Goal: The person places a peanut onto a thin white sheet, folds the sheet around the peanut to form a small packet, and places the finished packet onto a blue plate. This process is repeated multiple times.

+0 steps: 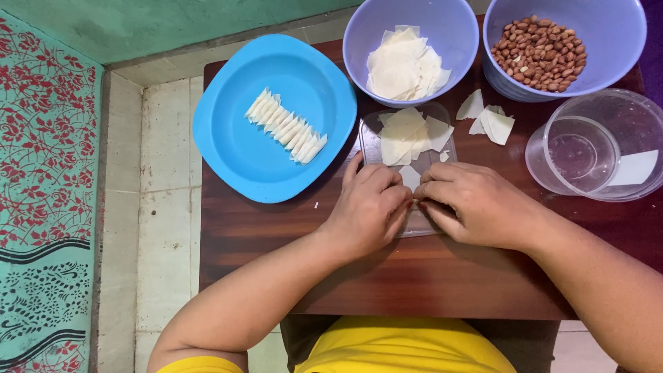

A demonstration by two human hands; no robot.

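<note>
We've got both hands curled together over the clear tray (406,148), left hand (366,207) and right hand (476,204) pinching a small wrapper piece (411,177) between fingertips. Folded ones sit lined up on the blue plate (228,138), peanuts bowl (594,27) within reach.

Bare wood of the table (428,276) lies open along the near edge, between the forearms and in front of both hands. The left hand (366,207) and right hand (476,204) meet over the clear plastic lid (369,138), closing the middle. To the left, the blue plate (228,131) with its row of folded wrappers (285,126) blocks the way. Behind stand the bowl of wrappers (449,27) and the bowl of peanuts (608,34), nearly touching. Loose wrapper pieces (487,121) and the clear plastic container (594,148) crowd the right.
</note>
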